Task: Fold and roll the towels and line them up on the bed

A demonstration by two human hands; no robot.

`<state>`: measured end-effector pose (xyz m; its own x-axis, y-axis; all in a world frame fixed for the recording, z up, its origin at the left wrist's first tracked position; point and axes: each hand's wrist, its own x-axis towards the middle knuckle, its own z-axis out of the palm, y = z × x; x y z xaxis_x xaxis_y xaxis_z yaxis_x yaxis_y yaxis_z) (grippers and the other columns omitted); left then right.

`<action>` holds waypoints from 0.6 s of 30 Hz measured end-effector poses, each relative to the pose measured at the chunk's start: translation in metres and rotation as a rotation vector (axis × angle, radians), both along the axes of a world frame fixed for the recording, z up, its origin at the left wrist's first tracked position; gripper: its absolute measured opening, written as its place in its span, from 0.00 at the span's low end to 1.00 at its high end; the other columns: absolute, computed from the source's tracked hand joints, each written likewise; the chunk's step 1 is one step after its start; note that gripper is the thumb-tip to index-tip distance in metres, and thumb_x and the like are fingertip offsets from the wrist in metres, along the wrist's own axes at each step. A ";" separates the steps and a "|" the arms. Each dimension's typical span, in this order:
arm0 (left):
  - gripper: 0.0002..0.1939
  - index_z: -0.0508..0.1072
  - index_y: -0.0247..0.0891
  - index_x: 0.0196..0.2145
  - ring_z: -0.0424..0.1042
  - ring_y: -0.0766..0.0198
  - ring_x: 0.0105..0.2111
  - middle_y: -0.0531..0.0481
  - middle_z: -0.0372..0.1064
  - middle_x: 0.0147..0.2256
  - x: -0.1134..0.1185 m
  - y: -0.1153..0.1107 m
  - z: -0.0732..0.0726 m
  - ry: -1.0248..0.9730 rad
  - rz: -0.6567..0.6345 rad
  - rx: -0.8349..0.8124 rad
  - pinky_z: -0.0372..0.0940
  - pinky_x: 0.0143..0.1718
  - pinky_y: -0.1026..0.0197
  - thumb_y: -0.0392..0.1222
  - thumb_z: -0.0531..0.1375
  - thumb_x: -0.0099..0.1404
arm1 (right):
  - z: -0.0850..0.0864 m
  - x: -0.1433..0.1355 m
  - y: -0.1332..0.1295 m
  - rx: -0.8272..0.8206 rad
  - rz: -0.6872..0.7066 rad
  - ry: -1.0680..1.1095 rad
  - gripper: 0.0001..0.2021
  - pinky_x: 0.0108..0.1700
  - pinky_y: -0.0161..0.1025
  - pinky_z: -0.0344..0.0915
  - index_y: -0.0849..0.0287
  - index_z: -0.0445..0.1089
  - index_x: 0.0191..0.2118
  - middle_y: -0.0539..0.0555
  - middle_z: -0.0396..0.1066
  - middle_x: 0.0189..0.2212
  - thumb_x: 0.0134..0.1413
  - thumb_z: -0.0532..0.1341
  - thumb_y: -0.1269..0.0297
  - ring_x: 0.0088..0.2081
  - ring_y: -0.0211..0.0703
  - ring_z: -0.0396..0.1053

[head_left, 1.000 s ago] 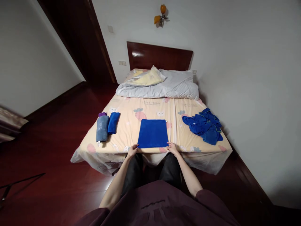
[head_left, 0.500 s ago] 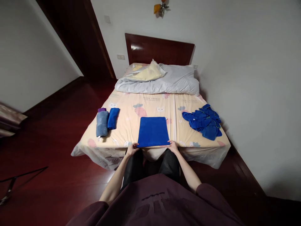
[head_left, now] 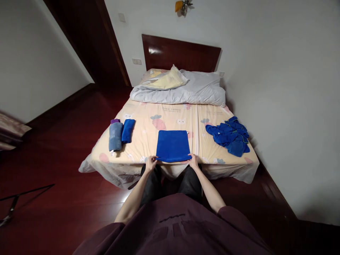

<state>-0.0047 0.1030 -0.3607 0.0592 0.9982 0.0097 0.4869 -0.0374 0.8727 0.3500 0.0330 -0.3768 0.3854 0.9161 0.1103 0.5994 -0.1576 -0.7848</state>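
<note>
A blue towel [head_left: 173, 144] lies flat in a near-square shape at the front edge of the bed, with a small pale tag at its far right corner. My left hand [head_left: 151, 163] pinches its near left corner. At the near right corner my right hand [head_left: 193, 162] grips the cloth in the same way. Between the two hands the near edge is turned up into a narrow fold. Left of the towel lie a rolled grey-blue towel [head_left: 115, 137], a rolled blue towel [head_left: 128, 131] and a purple one [head_left: 115, 121] partly hidden behind the grey-blue roll.
A crumpled heap of blue towels [head_left: 230, 136] lies on the right side of the bed. Grey bedding [head_left: 204, 88] and a pale yellow cloth [head_left: 170, 79] are bunched before the wooden headboard [head_left: 183, 53]. A dark thin stand [head_left: 16, 202] is on the floor at left.
Both hands have lifted the towel's near edge and moved it slightly away from me, turning it into a narrow fold. The view has tilted slightly.
</note>
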 end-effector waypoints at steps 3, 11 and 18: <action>0.08 0.79 0.39 0.34 0.74 0.52 0.45 0.42 0.74 0.41 -0.003 0.003 0.000 -0.027 0.017 0.043 0.69 0.53 0.50 0.40 0.63 0.55 | 0.005 0.001 0.003 0.032 0.003 -0.013 0.21 0.42 0.42 0.71 0.57 0.78 0.41 0.54 0.73 0.39 0.39 0.58 0.75 0.30 0.42 0.69; 0.13 0.77 0.39 0.37 0.75 0.51 0.52 0.39 0.77 0.49 -0.005 0.012 -0.008 -0.185 -0.032 0.041 0.70 0.55 0.49 0.48 0.62 0.58 | 0.018 -0.001 0.013 0.176 0.019 -0.017 0.11 0.59 0.49 0.67 0.56 0.75 0.31 0.59 0.72 0.48 0.42 0.60 0.76 0.52 0.52 0.71; 0.20 0.74 0.41 0.38 0.78 0.51 0.46 0.42 0.79 0.41 0.001 0.033 -0.015 -0.259 -0.008 -0.020 0.73 0.47 0.51 0.60 0.63 0.58 | 0.013 -0.002 0.026 0.206 0.093 0.265 0.10 0.55 0.49 0.70 0.55 0.72 0.37 0.57 0.79 0.42 0.46 0.58 0.68 0.48 0.50 0.76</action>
<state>-0.0037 0.1356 -0.3755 0.0656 0.9978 0.0059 0.2469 -0.0220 0.9688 0.3477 0.0594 -0.3634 0.3415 0.9175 0.2037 0.3749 0.0658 -0.9247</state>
